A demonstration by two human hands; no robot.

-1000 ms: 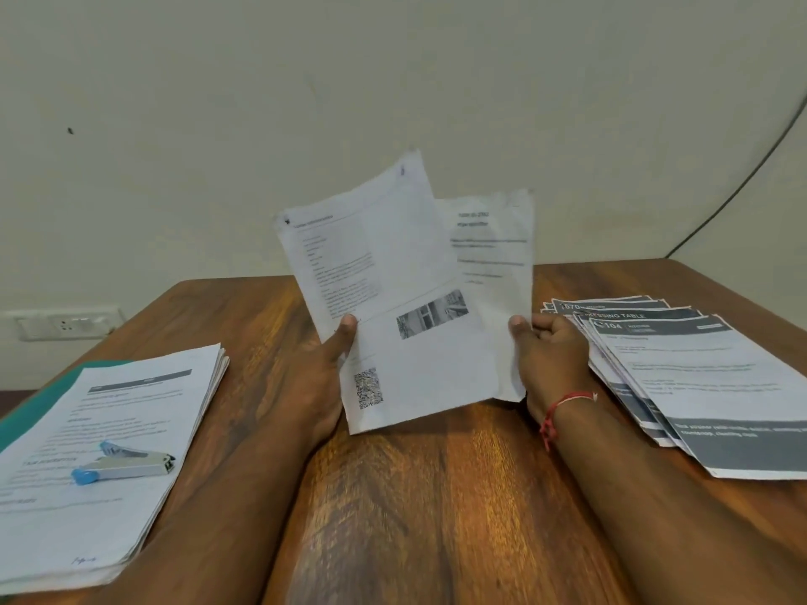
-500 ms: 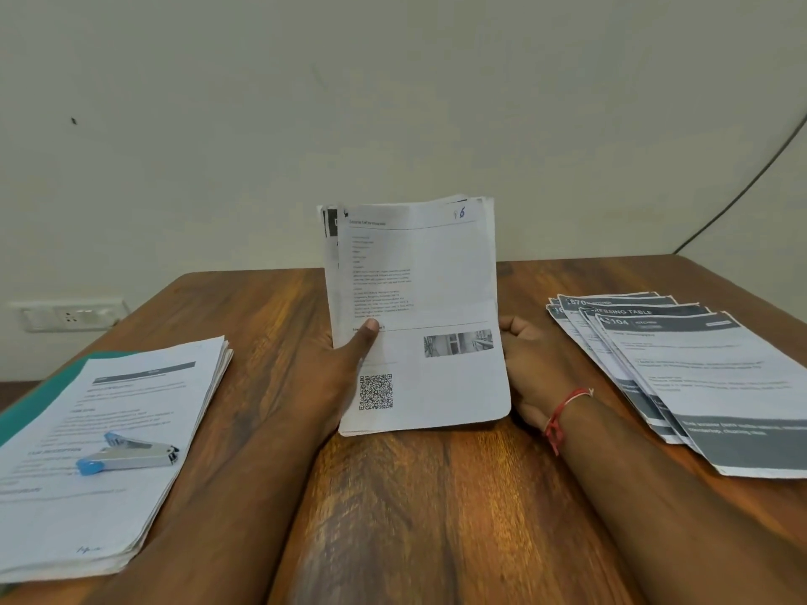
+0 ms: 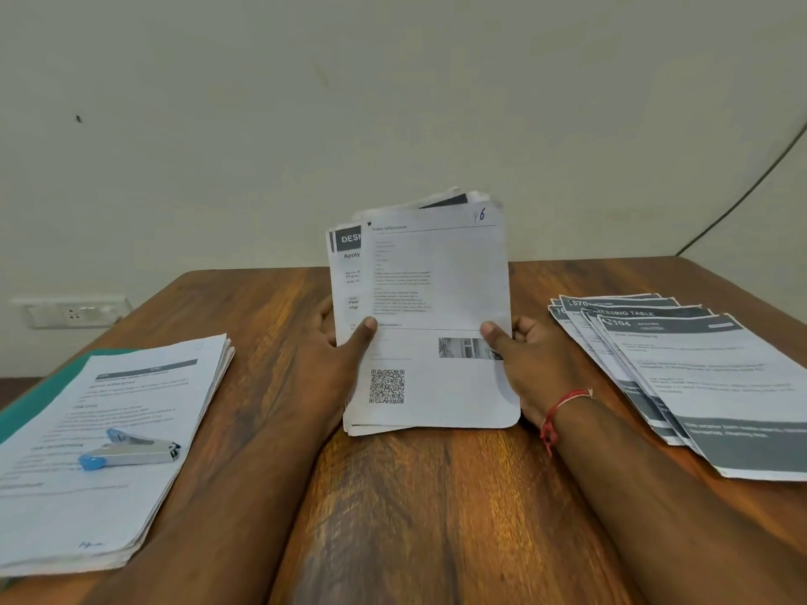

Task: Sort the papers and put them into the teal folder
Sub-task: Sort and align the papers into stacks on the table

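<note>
Both hands, left and right, are gripping a bundle of papers upright at the worktop's middle; the teal folder is lying under a paper pile by the left edge.

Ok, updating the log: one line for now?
left hand + right hand grip paper bundle upright | stapler on left stack | teal folder beneath
</note>
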